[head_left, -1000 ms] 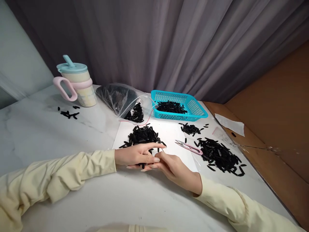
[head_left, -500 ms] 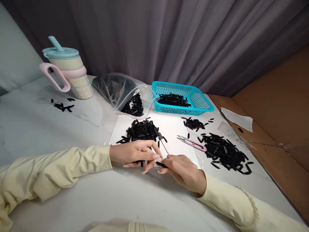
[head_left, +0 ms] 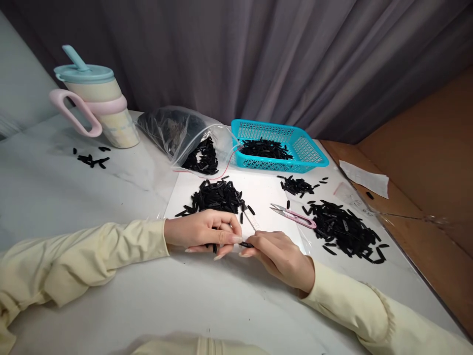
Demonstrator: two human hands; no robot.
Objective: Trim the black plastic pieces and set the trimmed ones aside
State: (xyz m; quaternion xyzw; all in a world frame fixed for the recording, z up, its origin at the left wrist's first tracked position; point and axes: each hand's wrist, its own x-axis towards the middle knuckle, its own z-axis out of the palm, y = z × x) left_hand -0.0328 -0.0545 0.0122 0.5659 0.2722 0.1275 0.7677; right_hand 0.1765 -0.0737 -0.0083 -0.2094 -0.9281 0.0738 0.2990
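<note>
Between my two hands is a small black elongated piece (head_left: 245,244). My right hand (head_left: 279,254) pinches its right end. At its left end, the thumb and fingertips of my left hand (head_left: 209,231) close on it. More black pieces (head_left: 213,248) are tucked under the left fingers. Just beyond the left hand lies a heap of such pieces (head_left: 218,196) on a white sheet (head_left: 264,190). A thin tool (head_left: 250,219) runs from this heap toward my right knuckles; whether they touch it I cannot tell. Pink-handled thread snips (head_left: 293,216) lie to the right.
A blue basket (head_left: 314,160) and a clear zip bag (head_left: 173,130), both with black pieces inside, stand at the back. Two more piles (head_left: 343,229) are on the right. A lidded tumbler (head_left: 118,125) stands at the left, near a few loose pieces (head_left: 90,160).
My left thumb and fingertips have closed in on the black piece, which my right hand held alone before. The view has shifted slightly.
</note>
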